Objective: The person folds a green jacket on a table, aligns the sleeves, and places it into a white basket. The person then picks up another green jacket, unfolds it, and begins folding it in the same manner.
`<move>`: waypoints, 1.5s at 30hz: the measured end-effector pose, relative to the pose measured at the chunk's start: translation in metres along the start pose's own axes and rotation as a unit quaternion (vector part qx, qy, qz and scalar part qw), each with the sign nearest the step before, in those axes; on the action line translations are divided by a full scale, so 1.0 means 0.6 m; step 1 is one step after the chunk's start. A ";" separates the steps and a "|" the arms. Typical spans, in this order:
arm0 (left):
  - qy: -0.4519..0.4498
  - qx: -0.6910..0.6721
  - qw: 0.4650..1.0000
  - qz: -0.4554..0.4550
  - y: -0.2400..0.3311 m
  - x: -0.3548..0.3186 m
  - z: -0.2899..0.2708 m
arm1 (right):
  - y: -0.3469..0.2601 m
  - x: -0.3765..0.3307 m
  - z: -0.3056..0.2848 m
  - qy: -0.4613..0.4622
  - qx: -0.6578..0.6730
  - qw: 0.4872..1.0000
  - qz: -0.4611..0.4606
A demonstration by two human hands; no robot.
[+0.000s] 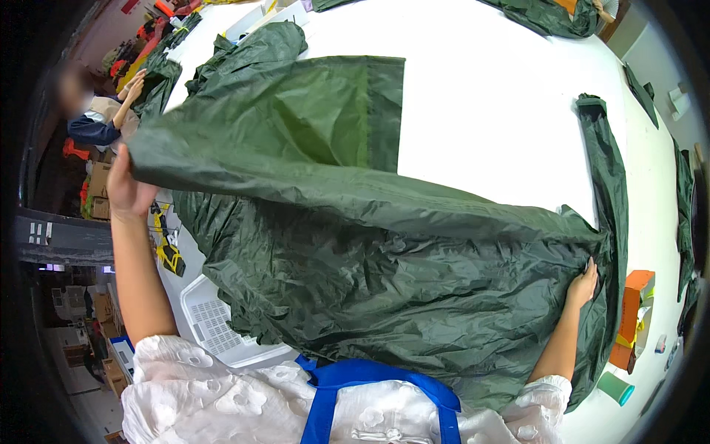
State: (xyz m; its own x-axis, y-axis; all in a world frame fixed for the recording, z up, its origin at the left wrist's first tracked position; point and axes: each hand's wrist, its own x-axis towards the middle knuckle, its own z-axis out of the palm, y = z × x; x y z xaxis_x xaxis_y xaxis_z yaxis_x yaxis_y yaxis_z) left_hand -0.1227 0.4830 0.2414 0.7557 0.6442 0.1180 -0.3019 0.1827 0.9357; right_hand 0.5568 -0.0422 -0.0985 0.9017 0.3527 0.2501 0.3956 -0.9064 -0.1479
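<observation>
A large dark green garment of thin, shiny, crinkled fabric spreads across the white table and hangs toward my body. At the far left, my left hand is closed on a raised fold of it. That fold runs slantwise from the hand to the right side, and a smoother, lighter green panel lies beyond it. My right hand pinches the fabric at the right, beside a long narrow sleeve-like strip. Folds partly hide the fingertips of both hands.
A white plastic basket stands at the lower left under the fabric. An orange box and a green thread spool lie at the right. More dark green fabric is heaped at the far left, near another person.
</observation>
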 end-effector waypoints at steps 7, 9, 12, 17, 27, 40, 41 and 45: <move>0.084 0.069 0.993 0.051 0.036 0.277 0.054 | 0.055 0.030 0.018 -0.001 0.036 0.999 0.001; 0.157 0.176 0.972 0.006 -0.017 0.388 0.019 | 0.046 0.029 0.018 0.000 -0.011 1.000 -0.002; 0.136 0.726 0.668 -0.089 -0.105 0.514 -0.069 | 0.019 0.025 0.019 0.015 -0.054 0.998 0.004; 0.095 0.780 0.618 0.000 -0.346 0.425 0.082 | 0.017 0.008 0.013 0.043 -0.107 0.993 0.017; -0.029 0.867 0.496 -0.043 -0.612 0.301 0.048 | -0.004 0.004 -0.067 0.009 0.067 0.995 -0.079; -0.130 0.831 0.527 -0.124 -0.545 -0.156 0.189 | 0.091 -0.450 -0.289 -0.150 0.022 0.919 0.365; -0.127 0.832 0.533 -0.084 -0.547 -0.148 0.171 | 0.110 -0.459 -0.274 -0.170 0.000 0.921 0.350; -0.141 0.823 0.551 -0.017 -0.550 -0.047 0.122 | 0.174 -0.480 -0.244 -0.120 0.033 0.971 0.203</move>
State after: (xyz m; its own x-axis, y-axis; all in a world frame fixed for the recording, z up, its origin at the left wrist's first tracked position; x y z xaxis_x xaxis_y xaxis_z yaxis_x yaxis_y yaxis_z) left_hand -0.0019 0.3498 -0.0463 0.8748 0.4780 -0.0796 0.4751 -0.8783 -0.0534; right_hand 0.3126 -0.2724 -0.0457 0.9973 0.0210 -0.0706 0.0027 -0.9683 -0.2497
